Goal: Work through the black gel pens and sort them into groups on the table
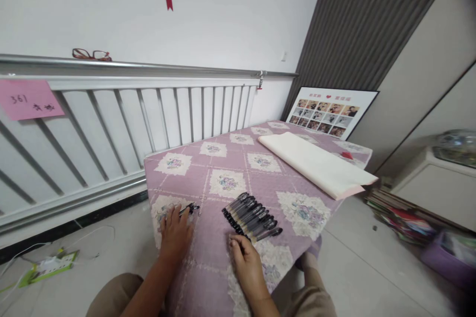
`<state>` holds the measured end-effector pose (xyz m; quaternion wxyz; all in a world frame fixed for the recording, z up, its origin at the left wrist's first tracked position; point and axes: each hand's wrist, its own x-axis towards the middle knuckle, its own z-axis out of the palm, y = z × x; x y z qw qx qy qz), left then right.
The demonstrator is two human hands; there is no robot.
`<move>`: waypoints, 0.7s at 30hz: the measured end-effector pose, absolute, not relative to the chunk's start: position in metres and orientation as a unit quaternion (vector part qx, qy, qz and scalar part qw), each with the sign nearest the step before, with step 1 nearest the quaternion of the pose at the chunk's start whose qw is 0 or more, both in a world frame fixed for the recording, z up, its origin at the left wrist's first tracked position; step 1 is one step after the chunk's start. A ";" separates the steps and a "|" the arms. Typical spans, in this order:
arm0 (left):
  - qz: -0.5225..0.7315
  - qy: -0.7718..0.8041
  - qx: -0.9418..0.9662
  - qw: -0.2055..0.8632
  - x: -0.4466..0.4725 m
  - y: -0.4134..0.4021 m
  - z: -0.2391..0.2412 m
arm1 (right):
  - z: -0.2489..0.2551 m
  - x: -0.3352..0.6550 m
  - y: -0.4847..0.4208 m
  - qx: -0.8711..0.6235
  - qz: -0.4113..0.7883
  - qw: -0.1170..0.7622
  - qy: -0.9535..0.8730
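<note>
One pen (190,207) lies mostly hidden beneath the left hand (174,234).

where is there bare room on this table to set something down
Widest bare tablecloth lies at the far left, between the radiator-side edge and the cream sheet. A narrower strip runs between the row of pens and that sheet. A gap lies between left hand and right hand. Crowded: around the pens.

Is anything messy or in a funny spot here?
One pen lies apart from the neat row of pens, by the left hand. The cream sheet sticks out past the edge of the table, and glasses sit up on the radiator pipe.
</note>
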<state>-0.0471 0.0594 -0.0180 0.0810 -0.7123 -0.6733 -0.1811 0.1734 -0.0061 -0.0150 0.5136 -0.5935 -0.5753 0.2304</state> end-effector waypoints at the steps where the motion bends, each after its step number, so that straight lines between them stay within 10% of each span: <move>1: -0.185 -0.671 -0.714 0.081 -0.043 0.053 -0.020 | -0.015 0.173 -0.006 -0.593 0.231 0.516 -0.573; 21: -0.202 -0.625 -0.753 0.033 -0.024 0.025 -0.020 | -0.024 0.300 0.000 -0.633 -0.064 0.355 -0.685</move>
